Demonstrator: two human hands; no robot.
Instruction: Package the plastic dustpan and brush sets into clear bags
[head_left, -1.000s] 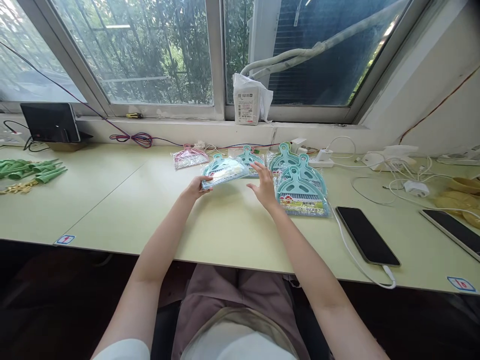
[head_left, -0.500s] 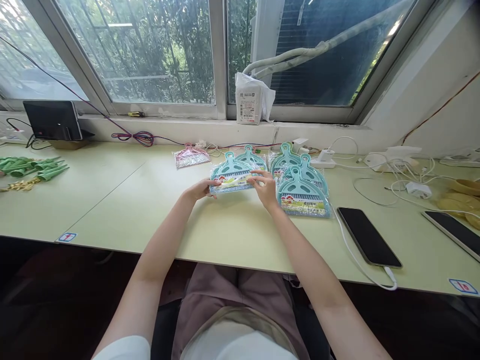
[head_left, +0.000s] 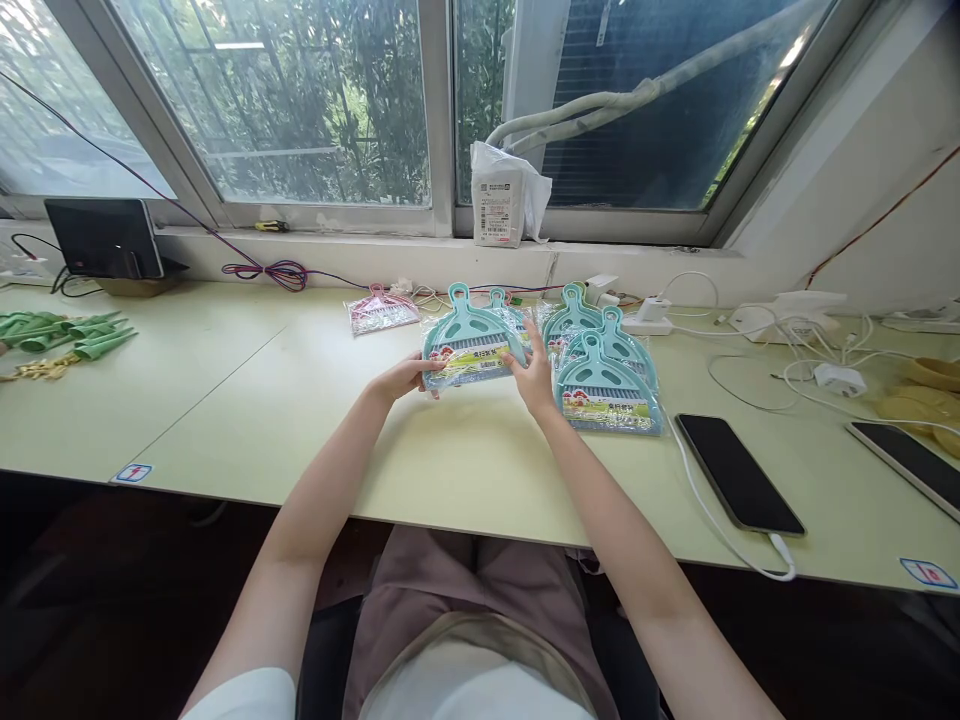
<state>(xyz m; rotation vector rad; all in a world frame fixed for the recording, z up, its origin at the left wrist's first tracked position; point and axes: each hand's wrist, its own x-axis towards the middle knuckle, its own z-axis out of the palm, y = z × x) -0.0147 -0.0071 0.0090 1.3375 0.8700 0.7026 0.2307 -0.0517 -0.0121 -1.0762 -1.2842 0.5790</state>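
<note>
Between my two hands is a teal dustpan set (head_left: 466,345) in clear wrap, tilted up with its handle away from me. My left hand (head_left: 407,377) grips its left lower corner, thumb on the front. At its right edge my right hand (head_left: 531,375) holds it with the thumb on the front, index finger raised. Behind it, partly hidden, lies another teal set (head_left: 498,299). To the right several wrapped teal sets overlap, the front one (head_left: 609,390) showing a printed label. A wrapped pink set (head_left: 381,311) lies behind to the left.
A black phone (head_left: 739,472) with a white cable lies at the right, a second phone (head_left: 909,462) beyond it. Chargers and cables (head_left: 838,378) crowd the back right. Green pieces (head_left: 97,338) lie far left, near a tablet (head_left: 105,240). A white package (head_left: 498,207) stands on the sill.
The held teal set has been tilted more upright, its handle rising. My right hand's fingers have moved off the label toward its right edge, and the index finger now points up.
</note>
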